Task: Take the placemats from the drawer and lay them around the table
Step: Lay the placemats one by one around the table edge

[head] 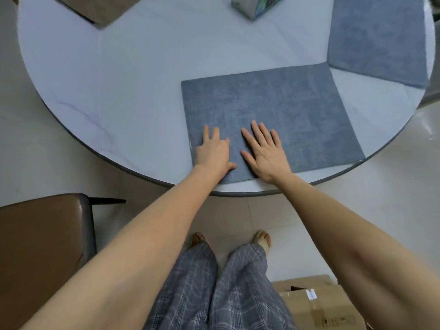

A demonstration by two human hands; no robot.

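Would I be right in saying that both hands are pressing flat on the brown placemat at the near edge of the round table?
Not quite: the head view shows the left hand and right hand pressing flat on a grey-blue placemat at the near edge of the round table. The brown placemat lies at the far left, untouched.

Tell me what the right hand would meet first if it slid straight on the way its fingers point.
Only the near grey placemat under the right hand, then bare table; the box probably lies beyond.
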